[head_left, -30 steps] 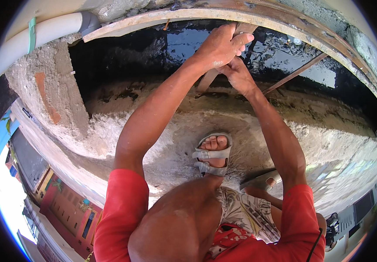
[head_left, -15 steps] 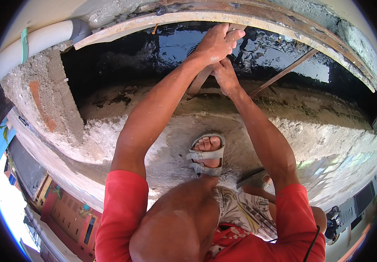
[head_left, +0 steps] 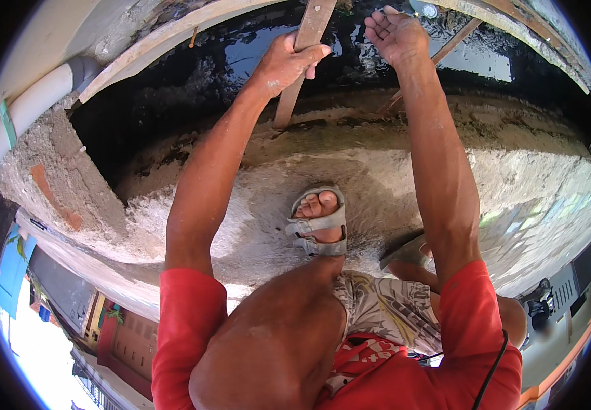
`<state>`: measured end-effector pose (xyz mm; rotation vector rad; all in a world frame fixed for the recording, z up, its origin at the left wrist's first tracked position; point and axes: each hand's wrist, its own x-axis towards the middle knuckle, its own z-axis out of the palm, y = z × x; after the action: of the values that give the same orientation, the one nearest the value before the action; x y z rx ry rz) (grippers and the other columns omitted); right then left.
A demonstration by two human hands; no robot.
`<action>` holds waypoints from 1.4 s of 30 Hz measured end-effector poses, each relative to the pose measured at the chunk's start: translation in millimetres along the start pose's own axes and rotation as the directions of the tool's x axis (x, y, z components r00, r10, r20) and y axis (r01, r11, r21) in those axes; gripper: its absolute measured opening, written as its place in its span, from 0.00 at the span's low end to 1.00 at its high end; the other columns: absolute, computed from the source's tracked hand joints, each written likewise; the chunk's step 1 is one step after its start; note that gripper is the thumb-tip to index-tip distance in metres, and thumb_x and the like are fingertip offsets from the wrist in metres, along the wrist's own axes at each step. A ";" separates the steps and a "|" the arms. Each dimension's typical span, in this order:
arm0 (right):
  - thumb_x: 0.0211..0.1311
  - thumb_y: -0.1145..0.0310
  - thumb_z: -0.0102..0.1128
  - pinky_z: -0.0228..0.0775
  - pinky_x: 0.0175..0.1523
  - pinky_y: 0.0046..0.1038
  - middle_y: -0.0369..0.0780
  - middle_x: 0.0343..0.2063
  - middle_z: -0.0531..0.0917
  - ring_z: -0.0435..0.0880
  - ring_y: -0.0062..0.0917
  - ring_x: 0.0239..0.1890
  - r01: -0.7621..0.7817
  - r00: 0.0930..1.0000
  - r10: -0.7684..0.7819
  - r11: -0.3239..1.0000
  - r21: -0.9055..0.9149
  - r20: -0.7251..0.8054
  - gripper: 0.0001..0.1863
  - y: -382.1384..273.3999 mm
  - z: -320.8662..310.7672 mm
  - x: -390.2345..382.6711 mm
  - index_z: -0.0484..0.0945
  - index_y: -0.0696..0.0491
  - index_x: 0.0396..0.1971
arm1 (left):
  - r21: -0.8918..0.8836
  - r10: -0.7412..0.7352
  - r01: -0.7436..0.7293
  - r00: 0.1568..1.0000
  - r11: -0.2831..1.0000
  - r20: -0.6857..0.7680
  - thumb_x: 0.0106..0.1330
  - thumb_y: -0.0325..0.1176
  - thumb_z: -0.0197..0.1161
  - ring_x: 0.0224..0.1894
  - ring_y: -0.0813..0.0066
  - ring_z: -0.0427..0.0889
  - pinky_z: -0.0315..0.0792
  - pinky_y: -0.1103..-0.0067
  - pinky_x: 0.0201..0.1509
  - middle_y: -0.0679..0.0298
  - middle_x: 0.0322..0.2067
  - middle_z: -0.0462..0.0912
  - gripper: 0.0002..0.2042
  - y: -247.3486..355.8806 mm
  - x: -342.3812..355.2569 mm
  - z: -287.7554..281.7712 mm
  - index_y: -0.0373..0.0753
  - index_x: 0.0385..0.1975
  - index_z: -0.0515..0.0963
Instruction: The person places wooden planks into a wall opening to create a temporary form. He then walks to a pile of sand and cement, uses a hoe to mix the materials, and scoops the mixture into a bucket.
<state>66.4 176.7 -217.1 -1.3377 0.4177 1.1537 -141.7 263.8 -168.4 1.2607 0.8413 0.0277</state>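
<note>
The left hand (head_left: pixel 284 66) grips a wooden slat (head_left: pixel 317 20), its thumb laid across the face; the slat slants through the grasp, extending above the hand and ending below it near the concrete ledge (head_left: pixel 370 167). The right hand (head_left: pixel 400 37), to the right of the slat and apart from it, is open, fingers loosely curled over dark water (head_left: pixel 483 65). A narrow bar (head_left: pixel 455 42) passes behind the right wrist; a pale pipe (head_left: pixel 39 97) lies well left of the left hand.
</note>
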 end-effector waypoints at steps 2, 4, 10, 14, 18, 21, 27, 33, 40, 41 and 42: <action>0.54 0.65 0.55 0.67 0.30 0.33 0.38 0.24 0.76 0.74 0.33 0.26 -0.011 0.997 -0.002 0.985 0.170 0.076 0.10 6.7 6.3 11.0 0.71 0.50 0.36 | -0.078 -0.007 0.003 0.998 0.997 -0.057 0.59 0.33 0.62 0.16 0.85 0.68 0.64 0.84 0.21 0.71 0.14 0.69 0.07 -6.7 -3.0 5.0 0.40 0.25 0.71; 0.51 0.63 0.62 0.65 0.25 0.30 0.38 0.24 0.76 0.74 0.29 0.23 0.042 0.961 -0.058 0.997 0.065 0.270 0.13 15.7 -7.5 55.1 0.72 0.47 0.35 | -0.057 -0.047 0.042 0.995 0.998 -0.090 0.59 0.31 0.61 0.15 0.85 0.67 0.63 0.84 0.20 0.71 0.13 0.69 0.07 6.0 -1.6 17.5 0.39 0.24 0.71; 0.60 0.50 0.48 0.70 0.43 0.31 0.40 0.41 0.75 0.73 0.27 0.41 0.130 0.933 -0.232 0.931 0.340 0.276 0.22 81.9 105.4 47.0 0.70 0.52 0.46 | -0.192 -0.048 0.022 0.991 0.981 -0.129 0.59 0.27 0.59 0.14 0.85 0.66 0.62 0.84 0.18 0.71 0.11 0.68 0.07 -4.5 -13.4 5.2 0.39 0.20 0.71; 0.60 0.50 0.48 0.70 0.44 0.31 0.41 0.43 0.75 0.74 0.30 0.43 -0.084 0.991 0.077 0.995 0.055 0.112 0.22 49.8 111.3 8.0 0.72 0.52 0.45 | -0.268 -0.055 0.013 0.987 0.963 -0.150 0.58 0.27 0.59 0.13 0.85 0.66 0.62 0.84 0.18 0.71 0.12 0.68 0.07 -5.5 -15.6 0.6 0.39 0.20 0.71; 0.62 0.68 0.41 0.68 0.38 0.39 0.40 0.32 0.77 0.77 0.34 0.33 -0.120 0.954 0.124 0.992 0.030 -0.274 0.09 18.4 52.7 14.2 0.70 0.53 0.39 | -0.158 -0.060 0.038 0.988 0.987 -0.139 0.59 0.27 0.58 0.14 0.84 0.67 0.62 0.83 0.19 0.69 0.12 0.69 0.07 7.9 -15.5 7.1 0.38 0.19 0.71; 0.61 0.64 0.43 0.66 0.39 0.36 0.39 0.35 0.76 0.76 0.33 0.36 -0.060 0.943 0.092 0.992 0.106 -0.321 0.12 33.5 52.5 29.7 0.71 0.52 0.40 | -0.194 -0.043 0.018 0.992 0.981 -0.121 0.59 0.26 0.57 0.14 0.83 0.67 0.63 0.82 0.19 0.69 0.12 0.69 0.08 5.8 -11.5 6.7 0.38 0.18 0.71; 0.60 0.62 0.46 0.64 0.39 0.34 0.39 0.35 0.75 0.74 0.31 0.37 -0.055 0.985 0.056 0.998 0.010 -0.160 0.13 48.9 113.6 -12.6 0.73 0.52 0.40 | -0.258 -0.073 0.044 0.992 0.965 -0.104 0.59 0.24 0.55 0.14 0.83 0.67 0.63 0.82 0.19 0.68 0.12 0.69 0.05 -2.0 -15.2 -1.5 0.36 0.21 0.71; 0.59 0.67 0.48 0.65 0.31 0.35 0.41 0.27 0.78 0.76 0.30 0.28 0.020 0.924 0.017 0.995 0.093 -0.382 0.10 19.7 48.4 35.6 0.74 0.52 0.38 | -0.134 -0.011 -0.004 0.994 0.991 -0.111 0.57 0.24 0.55 0.14 0.84 0.67 0.62 0.82 0.19 0.68 0.13 0.69 0.04 2.7 -12.1 3.9 0.36 0.21 0.71; 0.57 0.63 0.51 0.64 0.33 0.33 0.41 0.32 0.78 0.75 0.32 0.30 -0.072 0.958 0.071 0.997 0.007 -0.278 0.11 58.2 119.8 -14.8 0.73 0.51 0.38 | -0.253 -0.066 0.041 0.993 0.967 -0.094 0.57 0.24 0.55 0.15 0.83 0.67 0.63 0.82 0.20 0.69 0.13 0.69 0.04 -3.0 -18.6 -4.9 0.36 0.22 0.71; 0.58 0.64 0.49 0.62 0.30 0.34 0.40 0.29 0.77 0.74 0.31 0.27 -0.082 0.955 0.095 0.995 0.057 -0.281 0.10 48.1 112.6 -13.1 0.73 0.51 0.37 | -0.243 -0.064 0.036 0.992 0.969 -0.109 0.57 0.24 0.55 0.15 0.82 0.67 0.63 0.82 0.20 0.69 0.13 0.69 0.04 -2.3 -17.5 -4.8 0.36 0.22 0.71; 0.60 0.65 0.47 0.59 0.27 0.34 0.39 0.26 0.76 0.73 0.30 0.25 -0.086 0.949 0.113 0.991 0.105 -0.296 0.08 35.9 99.5 -11.6 0.73 0.51 0.35 | -0.241 -0.063 0.035 0.992 0.970 -0.111 0.57 0.24 0.55 0.15 0.82 0.67 0.63 0.82 0.20 0.69 0.13 0.69 0.04 -1.5 -15.9 -1.9 0.36 0.22 0.70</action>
<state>-4.0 254.9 -201.1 -1.4298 0.7584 1.0011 -154.7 257.6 -161.2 1.0185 0.9411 0.1608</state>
